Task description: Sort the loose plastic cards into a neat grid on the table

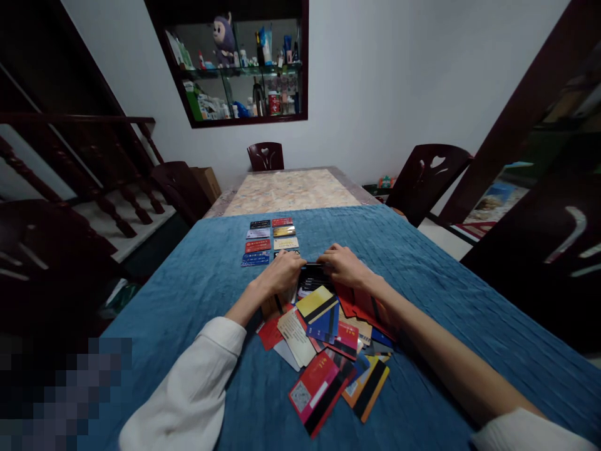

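My left hand [285,270] and my right hand [346,268] are both closed on the upper edge of a black card holder [313,279], one at each corner. Its dark inside shows stacked slots, with what look like card edges in them. Just in front lies a loose heap of bank-style cards. On it I see a yellow-and-blue card [315,303] with a black stripe, a cream printed card [297,338], a pink-red card [315,387] with a square code, and an orange card [369,389]. Red cards [359,304] lie partly under my right forearm.
Beyond my left hand, cards lie in two neat columns, among them a blue card [256,259] and a gold card [284,231]. A blue cloth [197,300] covers the near table. Chairs [422,175] stand around it, and a shelf niche [244,70] is in the wall.
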The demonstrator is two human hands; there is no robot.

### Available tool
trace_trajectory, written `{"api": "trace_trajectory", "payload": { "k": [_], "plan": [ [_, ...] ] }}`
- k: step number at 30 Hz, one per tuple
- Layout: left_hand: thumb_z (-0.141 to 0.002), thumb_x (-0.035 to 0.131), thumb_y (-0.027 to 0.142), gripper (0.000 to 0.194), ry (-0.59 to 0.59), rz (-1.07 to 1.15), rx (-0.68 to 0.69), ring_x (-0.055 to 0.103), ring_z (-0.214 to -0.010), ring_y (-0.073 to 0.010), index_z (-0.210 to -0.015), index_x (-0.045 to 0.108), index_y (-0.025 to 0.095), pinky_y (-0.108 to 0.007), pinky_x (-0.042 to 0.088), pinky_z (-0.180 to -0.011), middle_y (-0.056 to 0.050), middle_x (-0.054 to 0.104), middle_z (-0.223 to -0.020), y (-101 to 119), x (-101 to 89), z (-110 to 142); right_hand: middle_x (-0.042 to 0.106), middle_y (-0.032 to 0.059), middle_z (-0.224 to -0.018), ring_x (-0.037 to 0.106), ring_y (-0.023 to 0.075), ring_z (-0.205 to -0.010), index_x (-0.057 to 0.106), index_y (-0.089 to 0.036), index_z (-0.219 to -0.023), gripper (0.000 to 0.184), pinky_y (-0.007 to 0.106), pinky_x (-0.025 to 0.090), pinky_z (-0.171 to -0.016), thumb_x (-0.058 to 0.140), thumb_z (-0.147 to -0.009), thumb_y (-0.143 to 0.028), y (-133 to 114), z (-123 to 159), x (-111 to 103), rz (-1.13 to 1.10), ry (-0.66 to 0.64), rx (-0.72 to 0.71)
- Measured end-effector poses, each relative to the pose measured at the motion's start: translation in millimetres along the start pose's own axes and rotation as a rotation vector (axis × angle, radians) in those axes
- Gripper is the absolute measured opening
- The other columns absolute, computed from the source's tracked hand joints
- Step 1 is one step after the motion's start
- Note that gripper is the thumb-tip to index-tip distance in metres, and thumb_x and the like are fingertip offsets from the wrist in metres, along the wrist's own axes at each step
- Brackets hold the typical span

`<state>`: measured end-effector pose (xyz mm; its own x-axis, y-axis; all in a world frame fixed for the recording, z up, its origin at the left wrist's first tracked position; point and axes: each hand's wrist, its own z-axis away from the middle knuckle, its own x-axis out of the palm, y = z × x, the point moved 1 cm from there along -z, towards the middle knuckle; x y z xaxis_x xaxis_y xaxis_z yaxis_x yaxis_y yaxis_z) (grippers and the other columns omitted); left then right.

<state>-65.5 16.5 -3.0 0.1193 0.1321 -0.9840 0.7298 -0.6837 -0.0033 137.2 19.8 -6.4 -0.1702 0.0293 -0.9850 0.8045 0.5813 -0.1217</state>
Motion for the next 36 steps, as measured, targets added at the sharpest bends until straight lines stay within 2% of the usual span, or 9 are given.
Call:
{"api": "trace_trajectory", "payload": {
  "k": [6, 15, 20, 26, 33, 36],
  "plan": [
    [-0.094, 0.043, 0.009, 0.031, 0.05, 0.027, -0.023, 0.064, -0.094, -0.0233, -0.103, 0.072, 0.016, -0.036, 0.045, -0.086, -0.011, 0.07, -0.094, -1, -0.4, -1, 0.074, 0.0071, -0.107, 0.055, 0.0231, -0.101, 0.072, -0.021, -0.109, 0.028, 0.031, 0.036, -0.08, 0.053, -0.089, -0.017, 2, 1, 1, -0.036, 0.063, 0.061],
    [-0.092, 0.045, 0.008, 0.03, 0.107, 0.103, -0.044, 0.064, -0.094, -0.0227, -0.103, 0.073, 0.017, -0.036, 0.047, -0.087, -0.011, 0.071, -0.095, -6, 7.5, -2, 0.072, 0.0082, -0.106, 0.055, 0.0228, -0.101, 0.073, -0.021, -0.106, 0.024, 0.03, 0.036, -0.077, 0.053, -0.092, -0.022, 5, -1, 7, -0.04, 0.047, 0.108],
    [-0.093, 0.046, 0.009, 0.029, 0.142, 0.13, -0.073, 0.065, -0.098, -0.0233, -0.106, 0.071, 0.016, -0.037, 0.046, -0.09, -0.012, 0.073, -0.101, -7, 8.9, -2, 0.071, 0.0085, -0.103, 0.054, 0.0234, -0.101, 0.071, -0.019, -0.099, 0.018, 0.032, 0.039, -0.083, 0.057, -0.09, -0.024, 8, -1, 5, -0.1, 0.17, 0.131],
    [-0.093, 0.049, 0.012, 0.025, 0.148, 0.119, -0.086, 0.064, -0.099, -0.0239, -0.105, 0.07, 0.017, -0.037, 0.045, -0.088, -0.01, 0.072, -0.099, -5, 6.6, -2, 0.071, 0.008, -0.103, 0.057, 0.0224, -0.103, 0.067, -0.02, -0.102, 0.017, 0.034, 0.041, -0.09, 0.053, -0.092, -0.023, 9, -2, 5, -0.243, 0.363, 0.093],
    [-0.095, 0.048, 0.012, 0.026, 0.146, 0.126, -0.091, 0.064, -0.104, -0.0235, -0.112, 0.068, 0.015, -0.038, 0.045, -0.092, -0.011, 0.072, -0.104, -1, 4.8, -1, 0.072, 0.0085, -0.107, 0.057, 0.0232, -0.102, 0.067, -0.021, -0.11, 0.022, 0.035, 0.038, -0.09, 0.051, -0.095, -0.022, 3, -1, -3, -0.19, 0.414, 0.064],
    [-0.095, 0.048, 0.014, 0.024, 0.139, 0.101, -0.096, 0.063, -0.103, -0.0235, -0.108, 0.068, 0.015, -0.037, 0.045, -0.09, -0.01, 0.072, -0.103, 1, 3.4, -2, 0.073, 0.0087, -0.108, 0.054, 0.024, -0.103, 0.068, -0.022, -0.112, 0.024, 0.035, 0.034, -0.088, 0.048, -0.098, -0.023, 0, 1, -6, -0.123, 0.419, 0.045]
  ]
}}
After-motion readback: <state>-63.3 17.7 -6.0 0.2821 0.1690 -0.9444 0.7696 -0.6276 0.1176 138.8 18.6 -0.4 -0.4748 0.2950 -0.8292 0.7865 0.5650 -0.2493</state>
